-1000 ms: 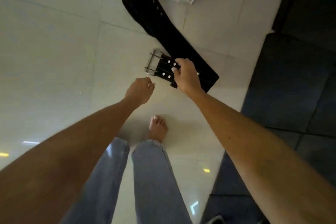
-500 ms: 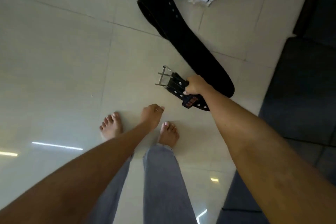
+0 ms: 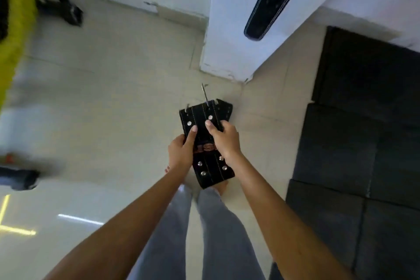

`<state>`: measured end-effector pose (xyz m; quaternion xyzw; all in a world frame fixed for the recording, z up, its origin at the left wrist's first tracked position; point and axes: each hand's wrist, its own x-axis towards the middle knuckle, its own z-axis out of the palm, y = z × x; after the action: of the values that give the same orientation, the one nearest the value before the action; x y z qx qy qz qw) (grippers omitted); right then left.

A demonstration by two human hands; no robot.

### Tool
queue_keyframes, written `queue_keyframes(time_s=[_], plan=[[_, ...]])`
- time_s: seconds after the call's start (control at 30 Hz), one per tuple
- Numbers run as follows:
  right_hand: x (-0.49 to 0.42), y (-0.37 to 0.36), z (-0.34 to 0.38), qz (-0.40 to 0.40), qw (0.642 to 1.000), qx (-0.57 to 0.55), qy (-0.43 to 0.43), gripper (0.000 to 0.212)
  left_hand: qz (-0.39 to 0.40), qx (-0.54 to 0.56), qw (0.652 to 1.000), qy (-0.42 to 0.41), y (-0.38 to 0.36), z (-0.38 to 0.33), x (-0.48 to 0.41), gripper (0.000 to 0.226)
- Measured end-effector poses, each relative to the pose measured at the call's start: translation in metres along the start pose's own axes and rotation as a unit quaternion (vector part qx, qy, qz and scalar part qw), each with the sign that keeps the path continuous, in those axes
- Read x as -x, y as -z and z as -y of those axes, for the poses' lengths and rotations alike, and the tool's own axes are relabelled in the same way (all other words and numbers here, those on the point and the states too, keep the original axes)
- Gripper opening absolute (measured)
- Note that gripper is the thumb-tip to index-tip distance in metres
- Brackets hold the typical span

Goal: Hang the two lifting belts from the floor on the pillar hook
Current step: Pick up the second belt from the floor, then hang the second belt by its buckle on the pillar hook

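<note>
I hold a black leather lifting belt (image 3: 211, 166) with silver rivets at its buckle end, lifted off the floor in front of me. My left hand (image 3: 181, 150) grips its left edge and my right hand (image 3: 223, 137) grips its right edge, thumbs on top. The metal buckle prong (image 3: 205, 94) sticks up at the far end. A second black belt (image 3: 272, 0) with rows of holes hangs down the face of the white pillar (image 3: 227, 52) just ahead. The hook itself is out of view.
Black rubber floor mats (image 3: 354, 143) cover the floor to the right. A yellow object (image 3: 16, 29) is blurred at the far left, with dark items (image 3: 68, 10) on the tiles near the wall. My legs in grey trousers stand below the belt.
The belt has come up off the floor, and my left hand has joined my right on it. The view has swung up to the pillar, where another belt hangs.
</note>
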<state>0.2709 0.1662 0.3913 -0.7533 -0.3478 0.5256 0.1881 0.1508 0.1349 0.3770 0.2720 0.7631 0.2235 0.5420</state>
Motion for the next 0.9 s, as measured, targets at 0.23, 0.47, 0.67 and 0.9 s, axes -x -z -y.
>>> queue_keyframes(time_s=[0.23, 0.47, 0.67, 0.9], plan=[[0.127, 0.079, 0.135, -0.042, 0.995, -0.084, 0.02, 0.056, 0.202, 0.039, 0.968, -0.144, 0.087, -0.145, 0.117, 0.021], [0.198, 0.13, 0.215, 0.082, 0.99, -0.1, 0.055, 0.102, 0.212, 0.112, 0.941, -0.237, 0.132, -0.2, 0.192, 0.012], [0.219, 0.142, 0.266, 0.134, 0.968, -0.173, 0.126, 0.044, 0.184, 0.129, 0.927, -0.302, 0.157, -0.231, 0.224, 0.019], [0.261, 0.096, 0.19, 0.246, 0.954, -0.117, 0.127, 0.045, 0.084, 0.177, 0.934, -0.299, 0.197, -0.24, 0.229, 0.016]])
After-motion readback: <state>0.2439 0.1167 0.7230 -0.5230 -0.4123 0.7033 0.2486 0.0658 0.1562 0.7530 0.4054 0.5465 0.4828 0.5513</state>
